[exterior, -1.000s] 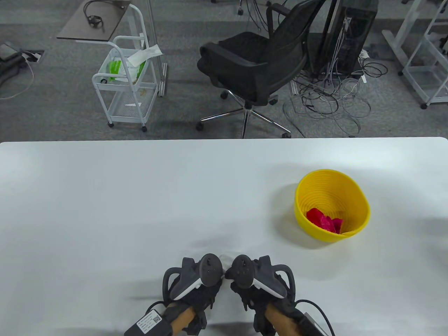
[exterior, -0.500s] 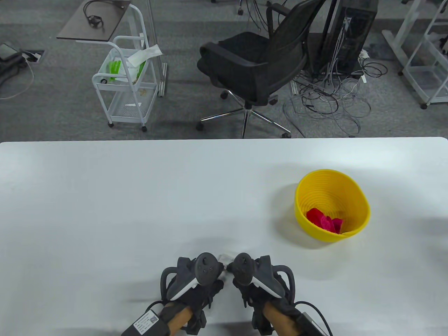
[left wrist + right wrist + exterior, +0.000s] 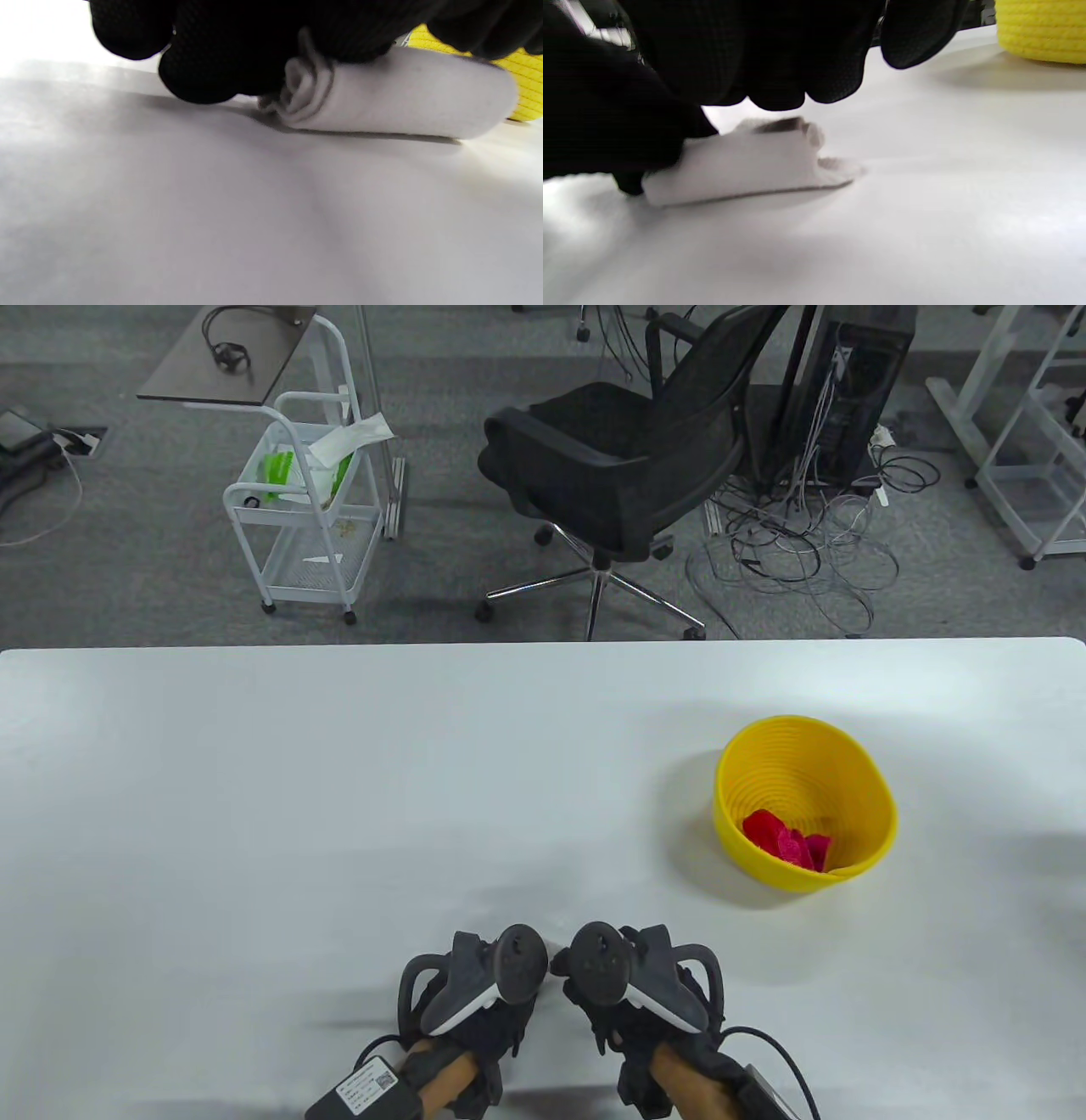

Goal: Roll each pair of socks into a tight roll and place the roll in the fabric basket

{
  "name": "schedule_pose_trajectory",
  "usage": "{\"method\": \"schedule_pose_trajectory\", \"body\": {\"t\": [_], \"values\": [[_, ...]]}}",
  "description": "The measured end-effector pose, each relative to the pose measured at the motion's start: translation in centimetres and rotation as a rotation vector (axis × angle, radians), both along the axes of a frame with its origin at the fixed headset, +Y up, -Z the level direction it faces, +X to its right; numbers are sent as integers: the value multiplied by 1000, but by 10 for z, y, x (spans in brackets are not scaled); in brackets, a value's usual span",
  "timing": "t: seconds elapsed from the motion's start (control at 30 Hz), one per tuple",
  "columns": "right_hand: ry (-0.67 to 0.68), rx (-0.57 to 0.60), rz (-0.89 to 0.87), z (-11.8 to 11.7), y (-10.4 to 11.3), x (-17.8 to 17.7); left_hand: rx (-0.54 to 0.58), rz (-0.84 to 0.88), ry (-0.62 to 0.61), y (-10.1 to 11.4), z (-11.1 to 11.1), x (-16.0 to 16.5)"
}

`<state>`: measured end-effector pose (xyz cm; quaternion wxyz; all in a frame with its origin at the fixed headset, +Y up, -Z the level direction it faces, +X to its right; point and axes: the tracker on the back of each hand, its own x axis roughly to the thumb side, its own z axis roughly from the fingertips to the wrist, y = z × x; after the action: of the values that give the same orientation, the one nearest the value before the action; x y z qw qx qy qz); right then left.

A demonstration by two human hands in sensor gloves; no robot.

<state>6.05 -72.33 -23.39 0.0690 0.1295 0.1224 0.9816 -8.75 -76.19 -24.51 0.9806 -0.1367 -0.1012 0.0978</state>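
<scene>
A white sock roll [image 3: 382, 99] lies on the white table [image 3: 339, 814] near its front edge. My left hand [image 3: 488, 993] grips one end, its black gloved fingers [image 3: 199, 76] curled over the top. My right hand [image 3: 619, 984] holds the other end of the white sock roll [image 3: 746, 165], thumb pressed on it and fingers [image 3: 780, 84] arched above. In the table view the trackers hide nearly all of the sock. The yellow basket [image 3: 802, 723] stands to the right and further back, with a red and pink sock roll [image 3: 785, 840] inside.
The basket's yellow wall [image 3: 1039, 34] shows close by to the right of my hands. Beyond the table's far edge stand a black office chair [image 3: 611, 458], a white wire cart [image 3: 297, 517] and a tangle of cables [image 3: 797, 551].
Both hands have shifted slightly toward the near edge and to the right. Less of the white sock shows between the trackers than a second ago.
</scene>
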Motion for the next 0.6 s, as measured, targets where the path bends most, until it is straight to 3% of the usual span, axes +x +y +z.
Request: {"method": "schedule_pose_trajectory", "body": {"t": [0.2, 0.43, 0.6], "values": [[-28, -46, 60, -5, -13, -1, -6, 57, 12, -1, -2, -5], [-69, -60, 78, -9, -24, 1, 56, 137, 39, 16, 1, -13], [-94, -71, 67, -12, -29, 2, 37, 69, 0, 12, 5, -6]]}}
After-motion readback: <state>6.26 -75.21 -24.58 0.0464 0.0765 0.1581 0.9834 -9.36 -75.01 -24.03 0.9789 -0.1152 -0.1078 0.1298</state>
